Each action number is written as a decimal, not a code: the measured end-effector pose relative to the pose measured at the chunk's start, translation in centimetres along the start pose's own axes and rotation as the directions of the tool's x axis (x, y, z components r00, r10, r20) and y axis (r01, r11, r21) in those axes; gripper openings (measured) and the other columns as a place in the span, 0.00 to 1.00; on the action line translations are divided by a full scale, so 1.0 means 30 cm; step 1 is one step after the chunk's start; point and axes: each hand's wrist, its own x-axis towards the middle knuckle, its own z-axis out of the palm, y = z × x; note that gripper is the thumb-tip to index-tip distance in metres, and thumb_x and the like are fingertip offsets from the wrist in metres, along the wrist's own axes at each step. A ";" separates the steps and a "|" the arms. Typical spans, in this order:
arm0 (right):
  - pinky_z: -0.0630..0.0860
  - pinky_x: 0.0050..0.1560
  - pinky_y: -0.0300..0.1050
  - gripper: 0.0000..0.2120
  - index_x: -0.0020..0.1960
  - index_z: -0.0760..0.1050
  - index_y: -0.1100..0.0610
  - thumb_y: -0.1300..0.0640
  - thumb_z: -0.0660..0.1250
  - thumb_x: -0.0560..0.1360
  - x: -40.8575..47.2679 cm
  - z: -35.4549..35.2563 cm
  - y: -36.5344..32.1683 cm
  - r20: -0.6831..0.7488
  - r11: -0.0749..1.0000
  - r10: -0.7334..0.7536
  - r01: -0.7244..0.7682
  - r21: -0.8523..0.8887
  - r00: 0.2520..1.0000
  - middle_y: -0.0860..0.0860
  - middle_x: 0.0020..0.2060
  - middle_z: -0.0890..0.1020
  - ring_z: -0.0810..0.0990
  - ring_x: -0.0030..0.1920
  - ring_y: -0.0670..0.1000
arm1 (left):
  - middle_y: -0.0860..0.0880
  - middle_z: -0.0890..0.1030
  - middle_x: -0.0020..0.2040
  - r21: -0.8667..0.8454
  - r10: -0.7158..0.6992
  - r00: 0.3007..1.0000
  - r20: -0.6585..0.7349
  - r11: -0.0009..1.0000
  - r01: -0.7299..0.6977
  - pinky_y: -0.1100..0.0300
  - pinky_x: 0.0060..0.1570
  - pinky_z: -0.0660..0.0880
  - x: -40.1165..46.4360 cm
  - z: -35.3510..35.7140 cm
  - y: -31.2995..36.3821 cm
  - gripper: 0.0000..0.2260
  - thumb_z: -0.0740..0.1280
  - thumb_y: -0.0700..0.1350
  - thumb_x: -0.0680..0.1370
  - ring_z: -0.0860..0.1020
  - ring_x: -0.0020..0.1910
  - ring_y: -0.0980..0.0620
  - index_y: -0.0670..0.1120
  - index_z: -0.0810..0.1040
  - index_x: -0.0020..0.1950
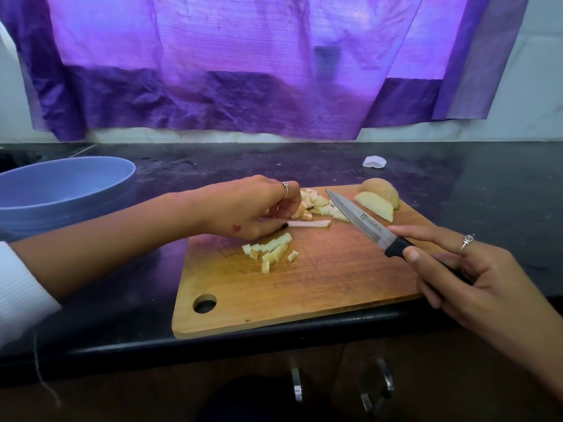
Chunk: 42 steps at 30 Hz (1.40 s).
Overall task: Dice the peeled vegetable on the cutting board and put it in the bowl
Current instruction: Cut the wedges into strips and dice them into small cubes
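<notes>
My left hand [253, 208] pinches the strip [309, 223], which runs lengthwise rightward toward the knife [362, 222] clamped in my right hand [475, 275].

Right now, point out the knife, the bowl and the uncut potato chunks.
knife [362, 221], head view, middle of the blade.
bowl [61, 190], head view, inner wall.
uncut potato chunks [377, 202], head view, cut face of the front chunk.
</notes>
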 end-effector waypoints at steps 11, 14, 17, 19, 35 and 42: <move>0.64 0.26 0.28 0.13 0.56 0.77 0.35 0.42 0.61 0.73 0.000 -0.003 -0.004 0.026 1.000 0.018 -0.018 0.000 0.999 0.56 0.24 0.72 0.66 0.21 0.43 | 0.53 0.73 0.39 0.059 0.004 0.998 0.069 0.998 -0.008 0.59 0.35 0.70 -0.002 -0.015 0.053 0.10 0.61 0.41 0.77 0.73 0.36 0.53 0.54 0.62 0.48; 0.64 0.27 0.27 0.14 0.56 0.77 0.35 0.45 0.61 0.72 -0.003 -0.007 -0.012 0.040 1.000 0.014 -0.015 0.005 0.999 0.56 0.24 0.71 0.66 0.21 0.43 | 0.52 0.74 0.42 0.079 0.069 0.996 0.059 0.994 -0.073 0.65 0.36 0.69 -0.007 -0.016 0.050 0.06 0.60 0.40 0.77 0.73 0.36 0.55 0.52 0.70 0.49; 0.65 0.27 0.28 0.12 0.55 0.77 0.34 0.43 0.63 0.73 -0.008 -0.008 -0.015 0.042 0.999 -0.002 0.004 -0.043 0.999 0.54 0.25 0.73 0.68 0.22 0.44 | 0.53 0.74 0.45 0.035 0.018 0.999 0.048 0.999 -0.020 0.66 0.40 0.71 -0.018 -0.013 0.050 0.06 0.61 0.40 0.77 0.74 0.39 0.57 0.47 0.77 0.49; 0.70 0.31 0.32 0.11 0.56 0.77 0.35 0.38 0.63 0.75 -0.011 -0.012 -0.015 0.074 0.990 -0.032 0.041 -0.133 0.997 0.46 0.30 0.79 0.74 0.27 0.45 | 0.56 0.74 0.45 -0.014 -0.044 0.998 0.042 0.999 0.044 0.65 0.41 0.73 -0.028 -0.016 0.053 0.05 0.63 0.40 0.76 0.75 0.41 0.57 0.47 0.78 0.48; 0.72 0.43 0.46 0.10 0.53 0.77 0.35 0.39 0.62 0.73 0.224 0.101 -0.048 0.276 0.825 -0.057 0.201 -0.528 0.959 0.37 0.37 0.70 0.72 0.49 0.44 | 0.50 0.79 0.42 -0.051 -0.368 0.701 -0.611 0.902 0.429 0.76 0.39 0.68 -0.295 -0.059 0.100 0.08 0.67 0.33 0.73 0.75 0.36 0.54 0.45 0.81 0.44; 0.73 0.44 0.36 0.15 0.54 0.76 0.33 0.33 0.59 0.71 0.204 0.027 0.003 0.212 0.894 -0.088 0.171 -0.413 0.973 0.46 0.46 0.79 0.78 0.42 0.43 | 0.51 0.81 0.43 -0.222 -0.501 0.575 -0.647 0.845 0.486 0.63 0.45 0.74 -0.317 -0.011 0.179 0.08 0.68 0.34 0.73 0.78 0.39 0.55 0.47 0.82 0.44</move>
